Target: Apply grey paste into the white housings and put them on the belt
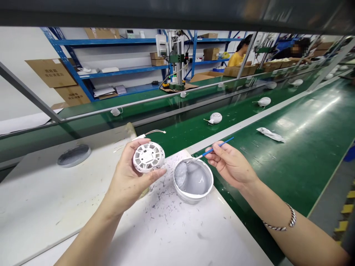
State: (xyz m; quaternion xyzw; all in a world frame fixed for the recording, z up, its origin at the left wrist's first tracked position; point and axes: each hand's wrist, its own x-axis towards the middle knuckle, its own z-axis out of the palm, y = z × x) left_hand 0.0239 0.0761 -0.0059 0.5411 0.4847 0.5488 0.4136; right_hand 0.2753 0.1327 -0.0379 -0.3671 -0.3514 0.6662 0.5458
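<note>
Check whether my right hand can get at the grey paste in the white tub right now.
Likely yes. The right hand holds a blue brush whose tip is over the white tub, and the grey paste lies uncovered. The left hand and its white housing are beside the tub.

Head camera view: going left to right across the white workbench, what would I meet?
Round grey-topped disc → left hand holding a white vented round housing → white tub of grey paste → right hand holding a blue-handled brush → twisted bracelet
</note>
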